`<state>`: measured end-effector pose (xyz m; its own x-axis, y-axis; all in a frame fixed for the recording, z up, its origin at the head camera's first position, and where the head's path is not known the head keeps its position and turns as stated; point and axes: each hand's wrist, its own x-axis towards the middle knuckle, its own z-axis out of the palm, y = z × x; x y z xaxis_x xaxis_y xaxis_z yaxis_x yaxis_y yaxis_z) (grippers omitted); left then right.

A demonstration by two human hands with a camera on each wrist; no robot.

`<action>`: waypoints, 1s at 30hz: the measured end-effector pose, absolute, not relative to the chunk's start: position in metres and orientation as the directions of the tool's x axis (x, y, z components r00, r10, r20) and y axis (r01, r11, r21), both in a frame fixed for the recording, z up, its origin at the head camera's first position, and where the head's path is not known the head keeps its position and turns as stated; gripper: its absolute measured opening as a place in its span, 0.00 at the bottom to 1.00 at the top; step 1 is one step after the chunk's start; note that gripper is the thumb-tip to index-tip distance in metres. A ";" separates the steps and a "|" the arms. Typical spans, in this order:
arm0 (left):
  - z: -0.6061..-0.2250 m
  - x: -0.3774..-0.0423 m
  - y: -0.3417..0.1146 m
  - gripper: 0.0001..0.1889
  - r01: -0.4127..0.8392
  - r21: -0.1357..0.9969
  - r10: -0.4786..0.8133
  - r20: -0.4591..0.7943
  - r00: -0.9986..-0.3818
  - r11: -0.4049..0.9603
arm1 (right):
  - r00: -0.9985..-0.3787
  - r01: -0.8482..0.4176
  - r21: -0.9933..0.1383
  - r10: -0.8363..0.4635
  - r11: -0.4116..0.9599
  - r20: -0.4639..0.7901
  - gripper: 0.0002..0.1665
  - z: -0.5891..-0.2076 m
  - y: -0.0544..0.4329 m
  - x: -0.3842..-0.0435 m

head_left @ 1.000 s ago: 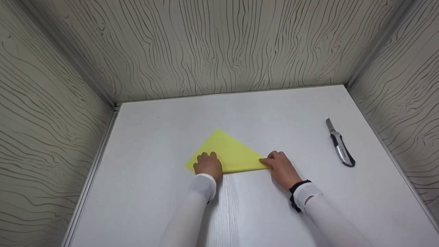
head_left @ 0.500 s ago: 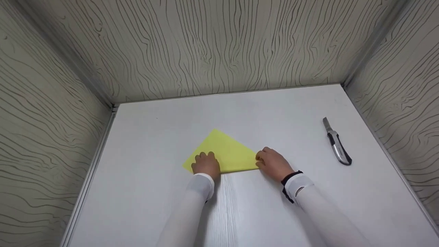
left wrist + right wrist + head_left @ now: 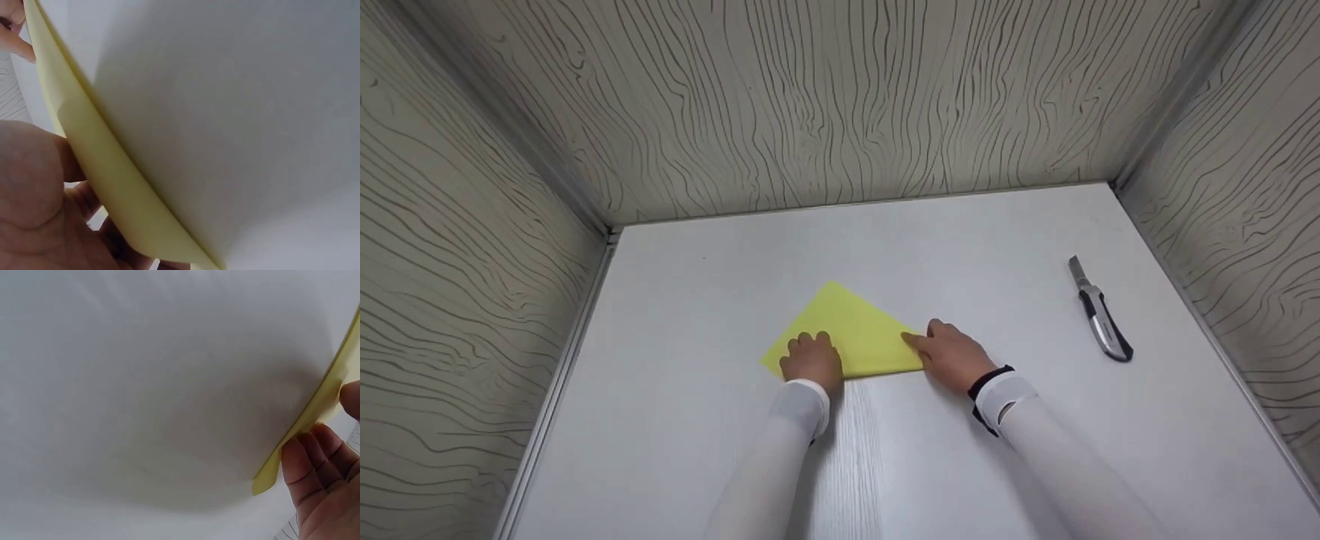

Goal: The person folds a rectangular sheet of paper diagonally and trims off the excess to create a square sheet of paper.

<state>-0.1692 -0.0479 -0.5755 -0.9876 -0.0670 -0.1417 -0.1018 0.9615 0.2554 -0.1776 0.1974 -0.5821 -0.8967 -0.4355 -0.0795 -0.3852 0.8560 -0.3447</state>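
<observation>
A sheet of yellow paper [image 3: 866,337], folded to a triangle, lies on the white table with its point towards the back wall. My left hand [image 3: 812,362] rests on its left part near the front folded edge, fingers a little bent. My right hand [image 3: 958,361] lies over the right corner and hides it, one digit stretched out onto the paper. In the left wrist view the fold of the yellow paper [image 3: 107,163] runs beside the palm. The right wrist view shows fingertips touching the yellow paper [image 3: 267,478] close to its narrow end.
A utility knife [image 3: 1104,326] with a silver and black handle lies on the white table [image 3: 960,247] at the right, its blade pointing back. Wood-patterned panels [image 3: 840,97] stand behind and on both sides.
My right hand has slid left along the paper from the tip of the right corner, and one digit now stretches onto it. My left hand has stayed in place on the paper.
</observation>
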 end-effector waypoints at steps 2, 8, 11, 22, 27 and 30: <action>-0.575 -0.169 -0.048 0.12 -0.095 0.260 -0.062 -0.130 -0.989 0.961 | -0.896 -0.387 -0.341 -0.437 0.857 -0.080 0.24 -0.582 0.197 -0.178; -0.575 -0.168 -0.049 0.14 -0.060 0.261 -0.045 -0.064 -0.997 0.963 | -0.899 -0.391 -0.349 -0.435 0.852 -0.056 0.25 -0.585 0.197 -0.178; -0.576 -0.162 -0.045 0.17 0.031 0.185 0.021 0.058 -0.998 0.982 | -0.898 -0.393 -0.352 -0.436 0.850 -0.049 0.25 -0.587 0.197 -0.179; -0.578 -0.104 0.007 0.33 0.353 -0.102 0.343 -0.100 -0.934 0.930 | -0.901 -0.388 -0.339 -0.430 0.857 -0.054 0.25 -0.587 0.198 -0.179; -0.590 -0.097 0.005 0.36 0.313 -0.096 0.301 -0.119 -0.946 0.945 | -0.902 -0.381 -0.333 -0.426 0.863 -0.072 0.26 -0.587 0.197 -0.180; -0.596 -0.096 0.001 0.37 0.314 -0.067 0.306 -0.103 -0.946 0.947 | -0.903 -0.376 -0.337 -0.423 0.863 -0.076 0.26 -0.588 0.197 -0.180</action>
<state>-0.0961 0.0008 -0.5957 -0.9464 0.3060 -0.1031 0.3135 0.9472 -0.0667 -0.1802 0.1971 -0.5878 -0.9027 -0.4235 -0.0763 -0.3764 0.8631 -0.3368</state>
